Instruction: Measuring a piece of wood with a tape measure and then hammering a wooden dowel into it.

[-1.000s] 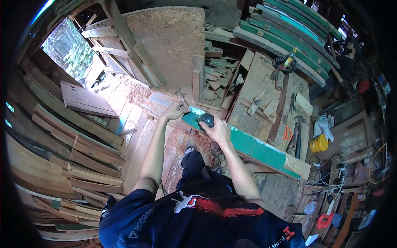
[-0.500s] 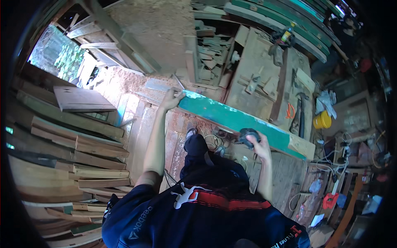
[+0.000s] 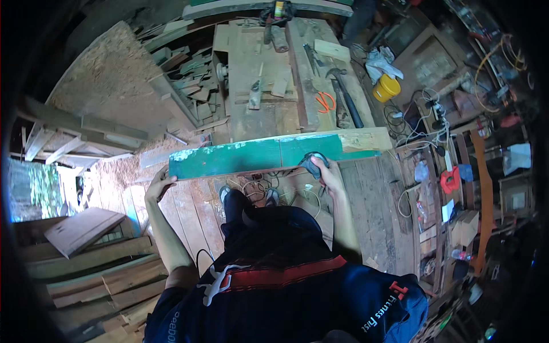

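Note:
A green-painted board (image 3: 229,157) with bare wood at its right end lies crosswise in front of me. My left hand (image 3: 162,183) is closed on its left end, fingers at the lower corner. Toward the board's right part, my right hand (image 3: 327,174) grips a dark rounded hand tool (image 3: 311,161) at the near edge; I cannot make out exactly what kind of tool it is.
Beyond the board stands a wooden workbench (image 3: 254,120) with a hammer (image 3: 346,94), orange-handled tool (image 3: 325,103) and offcuts. A yellow bucket (image 3: 386,87) and tangled cables (image 3: 423,126) lie right. Stacked planks (image 3: 103,274) fill the lower left. Someone's leg (image 3: 357,20) shows at top.
My right hand has moved right along the board with the dark tool, away from my left hand. The view has turned, so the board now runs nearly level across it.

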